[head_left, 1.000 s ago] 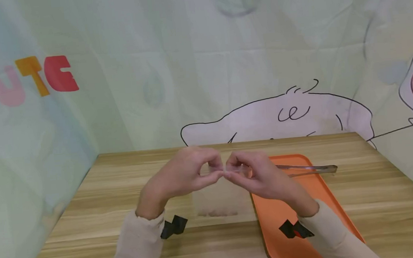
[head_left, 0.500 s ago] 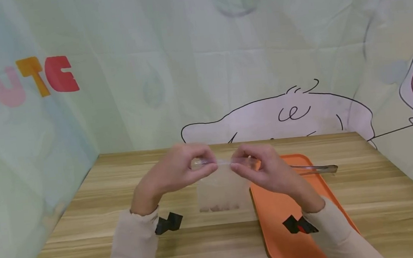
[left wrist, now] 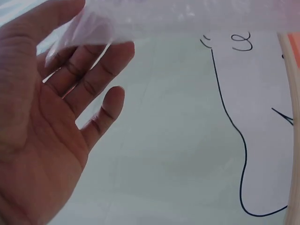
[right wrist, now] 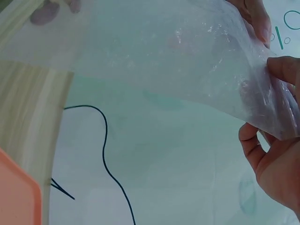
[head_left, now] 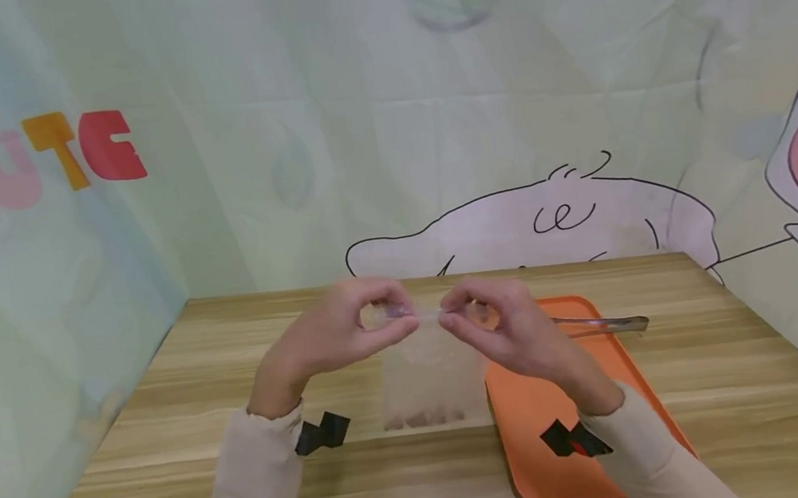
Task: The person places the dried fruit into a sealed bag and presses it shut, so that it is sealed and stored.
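Note:
A clear plastic bag (head_left: 433,374) hangs between my two hands over the table. Several small dark reddish pieces (head_left: 426,417) lie along its bottom; their kind is too blurred to tell. With thumb and fingers, my left hand (head_left: 345,330) pinches the left part of the bag's top edge. My right hand (head_left: 515,330) pinches the same edge a short way to the right. In the left wrist view, the film of the bag (left wrist: 187,18) runs away from the left hand (left wrist: 51,122). The right wrist view has the bag (right wrist: 154,51) stretched beside the right hand (right wrist: 281,168).
An orange tray (head_left: 540,444) lies on the wooden table (head_left: 190,397) at the right, partly behind my right forearm. Metal tongs (head_left: 626,324) rest across its far end, sticking out past the right rim. A printed cloth (head_left: 272,133) stands behind the table.
My hands have drawn slightly apart along the bag's top edge, having been almost touching a second ago. The bag's bottom rose a little, then came down again. Tray and tongs stay put.

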Motion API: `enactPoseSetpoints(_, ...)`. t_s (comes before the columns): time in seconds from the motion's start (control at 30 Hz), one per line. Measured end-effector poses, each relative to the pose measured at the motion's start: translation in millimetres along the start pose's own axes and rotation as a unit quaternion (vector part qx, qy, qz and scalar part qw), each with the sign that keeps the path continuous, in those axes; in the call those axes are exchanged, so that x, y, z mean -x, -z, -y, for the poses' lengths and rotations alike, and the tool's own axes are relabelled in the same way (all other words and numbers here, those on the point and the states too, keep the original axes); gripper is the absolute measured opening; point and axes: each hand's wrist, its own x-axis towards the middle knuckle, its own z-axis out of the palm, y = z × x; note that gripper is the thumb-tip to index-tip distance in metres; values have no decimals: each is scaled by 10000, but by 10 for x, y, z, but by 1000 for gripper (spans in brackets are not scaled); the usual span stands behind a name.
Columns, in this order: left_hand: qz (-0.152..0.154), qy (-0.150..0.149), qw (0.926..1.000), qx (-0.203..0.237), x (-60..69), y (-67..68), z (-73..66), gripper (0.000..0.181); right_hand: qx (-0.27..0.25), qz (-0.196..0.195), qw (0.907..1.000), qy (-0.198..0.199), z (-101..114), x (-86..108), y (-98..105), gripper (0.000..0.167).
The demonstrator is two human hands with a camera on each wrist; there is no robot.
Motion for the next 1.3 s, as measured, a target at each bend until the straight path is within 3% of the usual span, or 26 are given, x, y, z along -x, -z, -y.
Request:
enactPoseSetpoints(0.1,-199,-12,9998,-90,27,24,9,11,123,-45,9999,-8,6,-1,22,14)
enactPoseSetpoints(0.17,-256,-93,9994,-226,18,15,-1,12,503,-35,9986,184,16,-8,22,11)
enactPoseSetpoints(0.33,-149,-359,9983,-445,-49,-78,-38,15,1187,93,9908,645,54,-33,-28,2)
enactPoseSetpoints(0.5,-22,-409,9991,-64,-73,-107,-74,14,802,246,9954,465,94,-27,-23,7)
enactPoseSetpoints(0.63,-137,-328,9989,289,-45,-62,-37,11,602,214,9969,457,118,-20,28,14)
enactPoseSetpoints(0.73,-266,-359,9987,235,-28,-35,-24,12,631,202,9969,427,117,-16,37,12)
enactPoseSetpoints(0.93,-390,-694,9968,47,-62,-75,-64,15,626,171,9968,470,122,-25,-11,6)
enactPoseSetpoints(1.07,-266,-803,9964,17,-98,-124,-90,13,526,71,9971,552,131,-30,-38,7)
enactPoseSetpoints(1.3,63,-558,9984,21,-119,-152,-144,15,554,-69,9961,681,165,-34,-30,14)
